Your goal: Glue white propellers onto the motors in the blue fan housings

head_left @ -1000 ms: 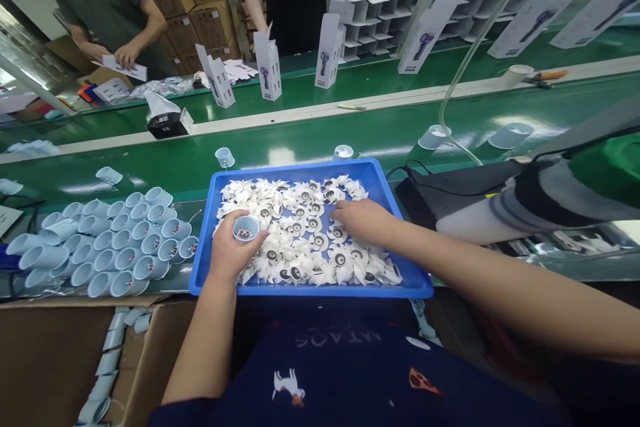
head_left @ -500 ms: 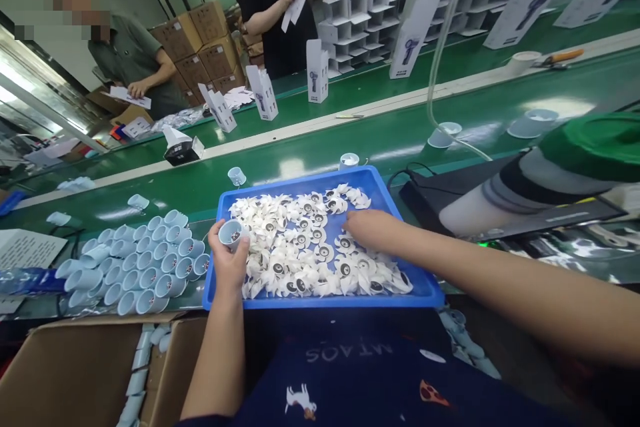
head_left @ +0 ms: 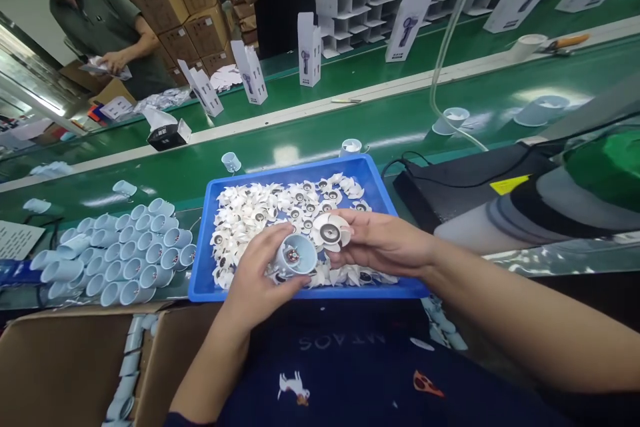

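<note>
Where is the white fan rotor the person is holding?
In the head view, the white fan rotor sits in the person's right hand, just above the blue tray, beside the pale blue cup in the left hand.

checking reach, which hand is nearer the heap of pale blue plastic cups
Left. The left hand is just right of the heap; the right hand is farther right, beyond the left hand.

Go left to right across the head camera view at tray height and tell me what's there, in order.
Printed sheet → pile of pale blue cups → blue tray's left rim → left hand → pale blue cup → white fan impeller → right hand
</note>
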Action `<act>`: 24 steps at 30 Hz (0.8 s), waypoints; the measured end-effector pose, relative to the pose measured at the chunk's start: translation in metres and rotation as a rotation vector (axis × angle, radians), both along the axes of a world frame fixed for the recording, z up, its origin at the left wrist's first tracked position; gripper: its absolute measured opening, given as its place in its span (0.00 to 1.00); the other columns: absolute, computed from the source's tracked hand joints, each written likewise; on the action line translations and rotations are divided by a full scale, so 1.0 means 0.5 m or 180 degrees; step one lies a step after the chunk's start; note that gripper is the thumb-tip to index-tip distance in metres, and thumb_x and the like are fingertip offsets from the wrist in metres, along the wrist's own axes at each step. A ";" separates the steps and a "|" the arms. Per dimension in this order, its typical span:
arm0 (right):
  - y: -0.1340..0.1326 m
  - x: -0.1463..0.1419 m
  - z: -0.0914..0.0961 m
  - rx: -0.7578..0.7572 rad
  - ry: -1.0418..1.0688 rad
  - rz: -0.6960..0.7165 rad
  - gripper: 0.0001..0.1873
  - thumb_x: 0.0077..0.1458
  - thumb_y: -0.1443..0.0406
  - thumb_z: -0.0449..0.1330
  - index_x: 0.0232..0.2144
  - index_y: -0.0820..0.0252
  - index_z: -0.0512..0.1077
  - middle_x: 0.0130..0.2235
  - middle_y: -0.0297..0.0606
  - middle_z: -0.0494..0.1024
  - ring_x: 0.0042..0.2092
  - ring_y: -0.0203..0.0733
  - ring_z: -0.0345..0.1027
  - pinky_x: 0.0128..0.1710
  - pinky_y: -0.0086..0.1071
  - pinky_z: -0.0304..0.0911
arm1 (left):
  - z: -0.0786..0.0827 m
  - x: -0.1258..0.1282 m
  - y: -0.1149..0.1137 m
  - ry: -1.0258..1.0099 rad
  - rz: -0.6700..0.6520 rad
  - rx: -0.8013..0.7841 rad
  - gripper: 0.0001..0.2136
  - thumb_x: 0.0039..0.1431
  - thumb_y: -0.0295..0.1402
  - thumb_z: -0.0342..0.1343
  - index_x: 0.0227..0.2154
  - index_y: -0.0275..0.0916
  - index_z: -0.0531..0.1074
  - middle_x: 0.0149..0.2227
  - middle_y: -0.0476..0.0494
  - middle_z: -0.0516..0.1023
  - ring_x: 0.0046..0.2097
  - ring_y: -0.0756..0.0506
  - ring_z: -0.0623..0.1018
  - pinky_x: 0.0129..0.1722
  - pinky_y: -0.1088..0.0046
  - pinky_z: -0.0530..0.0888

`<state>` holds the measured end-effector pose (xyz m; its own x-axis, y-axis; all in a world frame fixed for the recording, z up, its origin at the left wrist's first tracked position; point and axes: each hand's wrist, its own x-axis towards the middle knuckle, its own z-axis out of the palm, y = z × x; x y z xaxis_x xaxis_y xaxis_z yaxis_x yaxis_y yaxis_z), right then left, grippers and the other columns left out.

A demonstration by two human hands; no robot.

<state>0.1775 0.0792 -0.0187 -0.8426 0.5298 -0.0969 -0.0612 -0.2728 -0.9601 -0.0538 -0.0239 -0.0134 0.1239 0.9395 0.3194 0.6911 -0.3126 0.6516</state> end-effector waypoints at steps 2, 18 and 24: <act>-0.008 -0.003 0.007 -0.0093 0.0084 -0.0081 0.25 0.59 0.47 0.60 0.48 0.59 0.64 0.38 0.38 0.69 0.36 0.34 0.68 0.40 0.32 0.69 | 0.004 0.011 0.003 0.0111 -0.0012 0.0126 0.30 0.54 0.38 0.68 0.59 0.46 0.68 0.57 0.41 0.76 0.58 0.38 0.76 0.58 0.57 0.73; -0.028 -0.033 0.033 0.3232 -0.0769 -0.0733 0.03 0.57 0.63 0.68 0.34 0.55 0.81 0.35 0.38 0.65 0.36 0.37 0.64 0.36 0.31 0.60 | -0.016 0.027 -0.002 0.0692 0.0264 0.0957 0.30 0.53 0.37 0.69 0.58 0.47 0.68 0.49 0.42 0.82 0.49 0.39 0.81 0.51 0.60 0.74; -0.061 0.087 0.024 0.3152 -0.0262 -0.1238 0.09 0.65 0.61 0.58 0.33 0.53 0.76 0.34 0.39 0.66 0.35 0.37 0.64 0.32 0.30 0.62 | 0.009 -0.050 0.086 0.0616 0.0312 0.0691 0.30 0.49 0.43 0.70 0.55 0.46 0.71 0.56 0.39 0.73 0.58 0.36 0.73 0.58 0.56 0.71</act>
<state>0.2211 0.0485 -0.0065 -0.6090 0.6349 0.4755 0.0991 0.6557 -0.7485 -0.0790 0.0190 -0.0087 0.1141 0.8624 0.4932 0.8296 -0.3558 0.4303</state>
